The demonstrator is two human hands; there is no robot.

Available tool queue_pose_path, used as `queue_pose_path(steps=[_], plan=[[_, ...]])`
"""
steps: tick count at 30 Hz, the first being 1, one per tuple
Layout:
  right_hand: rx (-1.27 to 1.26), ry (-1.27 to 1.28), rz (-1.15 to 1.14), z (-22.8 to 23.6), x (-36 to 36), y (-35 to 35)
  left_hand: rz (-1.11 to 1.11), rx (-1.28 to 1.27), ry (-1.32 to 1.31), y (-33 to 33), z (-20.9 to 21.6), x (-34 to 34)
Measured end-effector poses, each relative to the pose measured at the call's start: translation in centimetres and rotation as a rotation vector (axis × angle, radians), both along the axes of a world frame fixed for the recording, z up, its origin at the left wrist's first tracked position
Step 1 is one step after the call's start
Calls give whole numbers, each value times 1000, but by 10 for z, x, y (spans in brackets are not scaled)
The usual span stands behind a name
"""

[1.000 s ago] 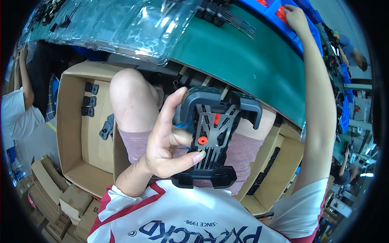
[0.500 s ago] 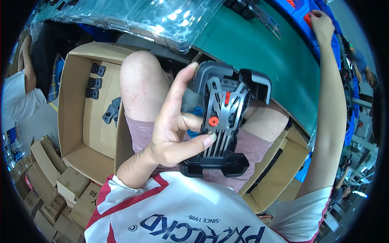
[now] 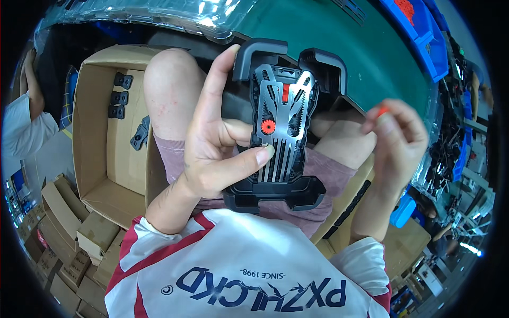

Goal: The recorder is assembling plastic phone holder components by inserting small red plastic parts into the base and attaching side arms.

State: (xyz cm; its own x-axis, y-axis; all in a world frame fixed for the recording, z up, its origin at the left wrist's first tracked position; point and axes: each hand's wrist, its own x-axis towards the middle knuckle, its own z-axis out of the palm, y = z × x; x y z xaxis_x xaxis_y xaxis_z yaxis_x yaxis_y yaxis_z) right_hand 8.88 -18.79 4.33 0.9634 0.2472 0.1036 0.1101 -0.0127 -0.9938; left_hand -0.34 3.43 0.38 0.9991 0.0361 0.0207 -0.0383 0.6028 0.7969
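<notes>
My left hand [image 3: 212, 151] grips a black phone-holder-like bracket [image 3: 273, 199] with padded corner arms, its thumb pressed on the lower part of the metal plate [image 3: 272, 100]. A red toothed gear [image 3: 268, 126] sits at the left of that plate, and a red strip [image 3: 286, 93] shows in a slot near the top. To the right of the bracket and apart from it, my right hand [image 3: 400, 132] pinches a small red piece [image 3: 382, 111]. That piece is mostly hidden by the fingers and blurred, but looks like another gear.
A blue bin [image 3: 419, 37] with red parts [image 3: 405, 10] stands at the far right of the green table [image 3: 371, 69]. Left of my knees, an open cardboard box [image 3: 122, 169] contains several black parts [image 3: 119, 98]. Another box [image 3: 339, 233] lies at the right, and a person's arm [image 3: 33, 85] shows far left.
My right hand has come from the blue bin toward the bracket, bringing the small red piece. My left hand and the bracket have shifted slightly up and left in the picture.
</notes>
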Motion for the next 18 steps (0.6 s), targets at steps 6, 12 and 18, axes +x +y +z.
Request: queue_pose_path(steps=[6,12,18], plan=[[8,-243,222,-18,-23,18,-50,37,-12,-11,0,-3],[-145,-386,310,-13,-28,23,-77,103,-38,-16,-1,-9],[-184,-447,318,-16,-30,19,-13,92,44,-24,5,-10]])
